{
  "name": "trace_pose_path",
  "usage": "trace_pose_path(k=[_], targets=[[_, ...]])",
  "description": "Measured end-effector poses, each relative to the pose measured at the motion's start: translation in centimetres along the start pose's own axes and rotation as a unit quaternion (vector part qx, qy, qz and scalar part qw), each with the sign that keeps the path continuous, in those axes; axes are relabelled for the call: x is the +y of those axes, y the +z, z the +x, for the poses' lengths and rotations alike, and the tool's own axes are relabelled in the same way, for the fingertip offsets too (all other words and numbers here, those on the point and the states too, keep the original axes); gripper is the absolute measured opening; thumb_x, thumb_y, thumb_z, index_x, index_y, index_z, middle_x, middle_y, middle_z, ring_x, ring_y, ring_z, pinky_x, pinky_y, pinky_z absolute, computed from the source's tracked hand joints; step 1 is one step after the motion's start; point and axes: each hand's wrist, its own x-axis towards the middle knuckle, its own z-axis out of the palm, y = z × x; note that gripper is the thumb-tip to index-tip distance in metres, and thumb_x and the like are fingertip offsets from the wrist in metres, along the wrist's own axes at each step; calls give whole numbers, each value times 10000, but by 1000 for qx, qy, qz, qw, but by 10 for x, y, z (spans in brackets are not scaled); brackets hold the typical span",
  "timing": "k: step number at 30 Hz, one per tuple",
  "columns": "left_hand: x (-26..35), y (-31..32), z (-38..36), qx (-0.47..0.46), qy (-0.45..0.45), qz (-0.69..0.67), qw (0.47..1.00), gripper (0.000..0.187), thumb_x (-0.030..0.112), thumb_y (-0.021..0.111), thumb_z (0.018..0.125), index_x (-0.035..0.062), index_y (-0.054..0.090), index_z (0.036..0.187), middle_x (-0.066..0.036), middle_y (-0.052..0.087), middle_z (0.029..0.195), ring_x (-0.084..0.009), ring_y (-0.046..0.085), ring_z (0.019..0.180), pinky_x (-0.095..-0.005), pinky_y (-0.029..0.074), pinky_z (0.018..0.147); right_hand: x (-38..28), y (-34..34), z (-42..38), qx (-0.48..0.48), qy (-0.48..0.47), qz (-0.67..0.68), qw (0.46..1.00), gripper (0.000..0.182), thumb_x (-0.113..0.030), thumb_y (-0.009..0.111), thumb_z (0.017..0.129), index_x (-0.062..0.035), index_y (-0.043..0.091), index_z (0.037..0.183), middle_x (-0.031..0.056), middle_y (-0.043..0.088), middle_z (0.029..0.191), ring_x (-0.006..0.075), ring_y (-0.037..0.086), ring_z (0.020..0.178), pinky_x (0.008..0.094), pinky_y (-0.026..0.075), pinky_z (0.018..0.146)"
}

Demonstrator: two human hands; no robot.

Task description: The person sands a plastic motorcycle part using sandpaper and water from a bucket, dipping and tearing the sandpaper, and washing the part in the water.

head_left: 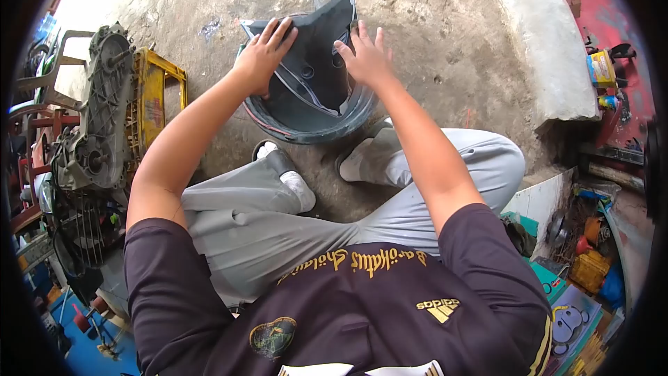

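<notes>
Black plastic fairing panel (313, 63) stands tilted in a round dark basin (306, 125) on the concrete floor (431, 28), pressed between both hands, the left hand (266, 52) flat with fingers spread on its left edge, the right hand (367, 58) splayed against its right side.

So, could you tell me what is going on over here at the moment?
A person sits on the concrete floor with both hands on a dark plastic panel standing in a round tub. The left hand lies flat on its left edge, the right hand on its right. An engine casing leans on a yellow crate nearby.
</notes>
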Motion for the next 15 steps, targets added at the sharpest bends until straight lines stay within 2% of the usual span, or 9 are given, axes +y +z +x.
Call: trace_pose_path(k=[4,5,6,9,10,11,12,13,15], targets=[[-2,0,-16,12,24,-14,1000,1556,325,1033,461,143,134,1719,-189,116,1774,-441,130,1630,-533,276,1314,1,11,-4,5,3,11,1000,875,-787,349,1017,-190,417,1653,79,121,1802,412,50,1649,678,136,1277],[-4,0,-16,15,19,-10,1000,1556,325,1033,461,143,134,1719,-189,116,1774,-441,130,1630,-533,276,1314,1,13,-11,11,9,9,1000,856,-785,351,1019,-208,434,1647,85,124,1802,420,49,1648,680,148,1273],[-5,3,-17,32,32,-12,999,1547,343,1032,470,163,140,1721,-178,121,1776,-439,141,1628,-537,292,1301,3,19,-15,49,28,24,998,734,-697,449,1035,-238,505,1605,104,202,1784,434,105,1639,681,199,1257],[-6,9,-20,48,44,-13,998,1460,367,1014,539,197,174,1721,-146,145,1779,-430,172,1623,-555,318,1277,13,31,-19,103,-13,19,994,626,-582,547,1032,-241,568,1557,121,299,1750,438,180,1623,680,218,1249],[-4,6,-21,44,39,-9,998,1415,349,1001,576,206,180,1720,-141,149,1777,-420,172,1625,-553,312,1285,12,32,-21,132,-20,29,991,568,-456,645,995,-211,619,1507,131,405,1697,438,266,1595,679,243,1238],[-4,1,-20,42,33,-4,999,1371,332,988,614,215,187,1720,-135,153,1775,-410,172,1627,-552,305,1293,13,32,-17,131,-22,31,991,568,-456,645,995,-211,619,1507,131,405,1697,438,266,1595,679,243,1238],[-5,1,-20,48,35,20,998,1268,329,956,688,239,218,1715,-123,177,1772,-389,209,1621,-550,338,1272,18,34,-7,144,-38,56,987,560,-416,673,978,-201,629,1493,132,456,1662,449,312,1570,655,277,1234],[-7,-1,-20,48,31,22,998,1268,329,956,688,239,218,1715,-123,177,1772,-389,209,1621,-550,338,1272,20,33,3,158,-54,82,983,554,-377,701,961,-191,640,1479,132,506,1627,460,359,1545,632,312,1229],[-8,-5,-20,32,46,37,998,1231,342,945,714,236,232,1712,-125,193,1769,-379,241,1612,-550,372,1249,13,19,17,175,-50,169,969,518,-174,750,894,-135,675,1406,181,681,1398,466,544,1385,473,479,1128]])
